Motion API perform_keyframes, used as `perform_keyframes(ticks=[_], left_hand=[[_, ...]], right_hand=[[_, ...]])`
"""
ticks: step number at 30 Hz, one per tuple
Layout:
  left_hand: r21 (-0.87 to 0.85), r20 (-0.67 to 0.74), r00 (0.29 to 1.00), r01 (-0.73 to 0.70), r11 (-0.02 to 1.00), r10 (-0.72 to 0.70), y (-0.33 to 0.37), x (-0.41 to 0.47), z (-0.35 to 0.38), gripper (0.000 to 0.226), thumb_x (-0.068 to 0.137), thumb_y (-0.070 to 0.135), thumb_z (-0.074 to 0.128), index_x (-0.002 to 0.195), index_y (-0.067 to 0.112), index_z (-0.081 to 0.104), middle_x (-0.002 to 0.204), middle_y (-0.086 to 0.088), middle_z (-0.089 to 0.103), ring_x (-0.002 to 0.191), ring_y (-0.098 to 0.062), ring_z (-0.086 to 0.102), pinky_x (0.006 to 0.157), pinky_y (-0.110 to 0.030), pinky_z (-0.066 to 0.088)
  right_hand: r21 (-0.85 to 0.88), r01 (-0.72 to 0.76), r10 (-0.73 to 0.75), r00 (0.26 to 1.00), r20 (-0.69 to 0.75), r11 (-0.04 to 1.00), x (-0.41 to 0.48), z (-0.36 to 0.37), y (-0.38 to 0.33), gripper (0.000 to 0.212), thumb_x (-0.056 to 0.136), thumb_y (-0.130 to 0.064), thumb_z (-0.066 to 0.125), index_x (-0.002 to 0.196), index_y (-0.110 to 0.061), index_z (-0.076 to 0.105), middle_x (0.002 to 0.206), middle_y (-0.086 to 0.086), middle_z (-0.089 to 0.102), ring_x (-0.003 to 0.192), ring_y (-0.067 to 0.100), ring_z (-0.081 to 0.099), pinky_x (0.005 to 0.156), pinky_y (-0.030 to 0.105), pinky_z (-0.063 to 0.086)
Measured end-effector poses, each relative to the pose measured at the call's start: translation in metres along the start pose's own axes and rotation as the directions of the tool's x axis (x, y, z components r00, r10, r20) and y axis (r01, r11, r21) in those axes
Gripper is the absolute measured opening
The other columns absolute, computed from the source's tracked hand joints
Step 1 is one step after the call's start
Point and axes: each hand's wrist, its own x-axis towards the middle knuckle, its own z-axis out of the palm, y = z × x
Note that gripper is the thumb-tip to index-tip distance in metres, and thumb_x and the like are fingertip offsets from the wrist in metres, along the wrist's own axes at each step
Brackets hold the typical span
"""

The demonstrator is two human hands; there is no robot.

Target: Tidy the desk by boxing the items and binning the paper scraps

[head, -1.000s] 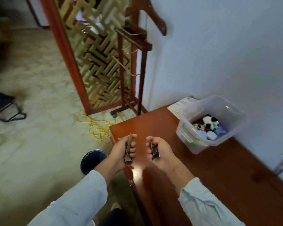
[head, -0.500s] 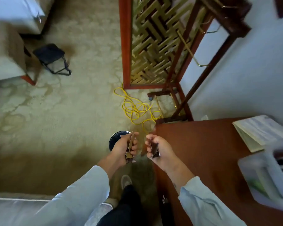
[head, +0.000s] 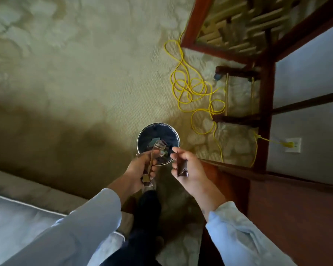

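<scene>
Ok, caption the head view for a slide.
Left hand and right hand grip paper scraps near the round floor bin.

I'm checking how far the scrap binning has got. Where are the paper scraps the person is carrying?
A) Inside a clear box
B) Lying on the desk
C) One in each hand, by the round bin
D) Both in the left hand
C: the left hand grips one scrap and the right hand pinches a second scrap, both held at the near edge of the bin.
</scene>
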Motion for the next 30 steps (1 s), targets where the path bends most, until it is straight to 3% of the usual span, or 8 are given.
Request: perform_keyframes(ticks=[5,12,17,21,24,26,28,30], left_hand=[[0.016,-0.106,0.994,0.02,1.0,-0.018,-0.004,0.088,-0.018,0.018,0.095,0.018,0.053,0.097,0.02,0.07,0.063,0.0,0.057,0.052,-0.013,0.045,0.042,-0.02,0.038],[0.077,-0.156,0.987,0.049,0.996,-0.037,-0.02,0.201,-0.038,0.019,0.096,0.022,0.054,0.089,0.024,0.071,0.062,-0.001,0.054,0.049,-0.015,0.044,0.046,-0.022,0.037],[0.056,-0.281,0.958,0.065,0.996,-0.047,-0.032,0.261,-0.047,0.017,0.095,0.024,0.056,0.105,0.015,0.067,0.069,-0.003,0.06,0.056,-0.015,0.054,0.05,-0.025,0.044],[0.012,-0.306,0.945,0.129,0.992,-0.119,-0.038,0.292,-0.047,0.015,0.092,0.027,0.062,0.09,0.012,0.063,0.076,-0.006,0.064,0.063,-0.018,0.058,0.057,-0.028,0.049],[-0.022,-0.24,0.953,0.183,0.983,-0.183,-0.041,0.312,-0.048,0.033,0.086,0.036,0.065,0.107,0.011,0.064,0.1,-0.008,0.07,0.087,-0.022,0.067,0.074,-0.032,0.055],[-0.054,-0.211,0.953,0.212,0.976,-0.219,-0.038,0.316,-0.05,0.054,0.079,0.052,0.068,0.116,0.014,0.062,0.112,-0.01,0.069,0.103,-0.028,0.066,0.093,-0.042,0.052],[-0.082,-0.137,0.958,0.245,0.966,-0.254,-0.033,0.315,-0.049,0.071,0.071,0.063,0.069,0.122,0.015,0.058,0.119,-0.012,0.065,0.109,-0.033,0.062,0.098,-0.048,0.048],[-0.076,-0.176,0.958,0.218,0.973,-0.228,-0.032,0.309,-0.046,0.079,0.072,0.067,0.066,0.131,0.016,0.052,0.126,-0.008,0.06,0.114,-0.03,0.057,0.099,-0.049,0.045]], right_hand=[[-0.02,-0.062,0.058,0.99,-0.132,0.998,0.103,0.012,0.0,0.028,0.093,-0.009,0.041,0.104,-0.012,0.066,0.079,0.002,0.057,0.06,0.012,0.042,0.054,0.024,0.033],[-0.019,-0.115,0.111,0.984,-0.141,0.993,0.213,0.012,0.021,0.021,0.092,-0.009,0.048,0.084,-0.016,0.065,0.082,0.003,0.063,0.077,0.017,0.058,0.061,0.031,0.045],[0.0,-0.134,0.132,0.976,-0.175,0.991,0.262,0.002,0.031,0.009,0.091,-0.011,0.055,0.086,-0.013,0.063,0.082,0.004,0.062,0.076,0.018,0.059,0.061,0.032,0.048],[-0.001,-0.163,0.161,0.979,-0.126,0.987,0.284,0.0,0.03,0.009,0.09,-0.018,0.059,0.084,-0.012,0.059,0.082,0.005,0.06,0.081,0.019,0.062,0.069,0.035,0.054],[-0.029,-0.208,0.205,0.975,-0.091,0.978,0.282,0.005,0.024,0.02,0.089,-0.037,0.059,0.082,-0.019,0.057,0.083,0.006,0.055,0.1,0.023,0.054,0.103,0.05,0.039],[-0.002,-0.233,0.232,0.97,-0.076,0.972,0.276,0.006,0.019,0.026,0.09,-0.043,0.057,0.078,-0.021,0.052,0.078,0.002,0.047,0.11,0.023,0.047,0.108,0.05,0.03],[0.047,-0.23,0.232,0.972,-0.029,0.972,0.27,0.01,0.016,0.028,0.091,-0.046,0.055,0.078,-0.021,0.05,0.08,0.002,0.047,0.13,0.027,0.041,0.109,0.051,0.029],[0.06,-0.22,0.223,0.974,-0.042,0.974,0.268,0.007,0.019,0.029,0.091,-0.047,0.054,0.086,-0.018,0.053,0.102,0.006,0.056,0.137,0.03,0.034,0.111,0.052,0.026]])
